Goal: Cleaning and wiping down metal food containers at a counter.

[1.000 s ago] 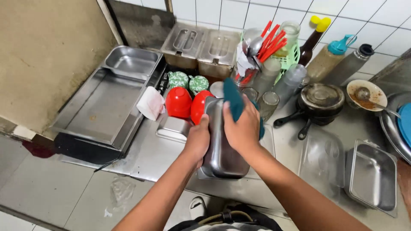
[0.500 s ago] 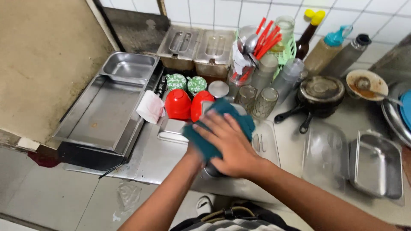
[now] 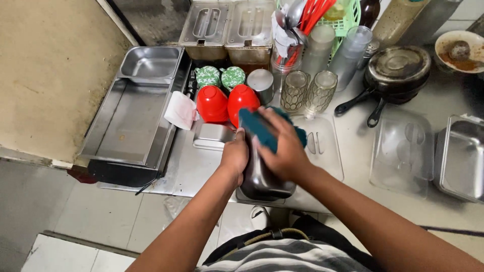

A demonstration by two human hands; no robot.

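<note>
From the head camera, the left hand (image 3: 235, 153) is closed around the upper side of a steel container (image 3: 262, 176) held on edge over the counter's near edge. The right hand (image 3: 282, 146), fingers bent, presses a teal cloth (image 3: 262, 128) against the container's top. Just beyond the hands stand two red bowls (image 3: 227, 103) and a small steel tray (image 3: 214, 136); a clear lid (image 3: 322, 146) lies right of them.

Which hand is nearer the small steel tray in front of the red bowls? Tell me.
Left. The left hand grips the steel container right beside the small steel tray. The right hand, pressing the teal cloth, lies farther right, beyond the container.
</note>
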